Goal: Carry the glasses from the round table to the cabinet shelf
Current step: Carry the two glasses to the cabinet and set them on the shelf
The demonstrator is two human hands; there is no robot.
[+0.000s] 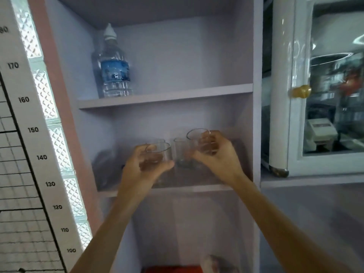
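Observation:
Both hands reach into the middle compartment of a pale lilac cabinet, above its shelf. My left hand is shut on a clear short glass, held just above the shelf. My right hand is shut on a second clear glass, held a little higher and to the right. Between the two hands a third clear glass stands upright on the shelf further back. Another glass rim shows behind the left-hand glass. The round table is out of view.
A water bottle stands at the left of the upper shelf. A dark blurred object sits at the left of the middle compartment. A glass-door cabinet with a gold knob is at the right. A height chart hangs at the left.

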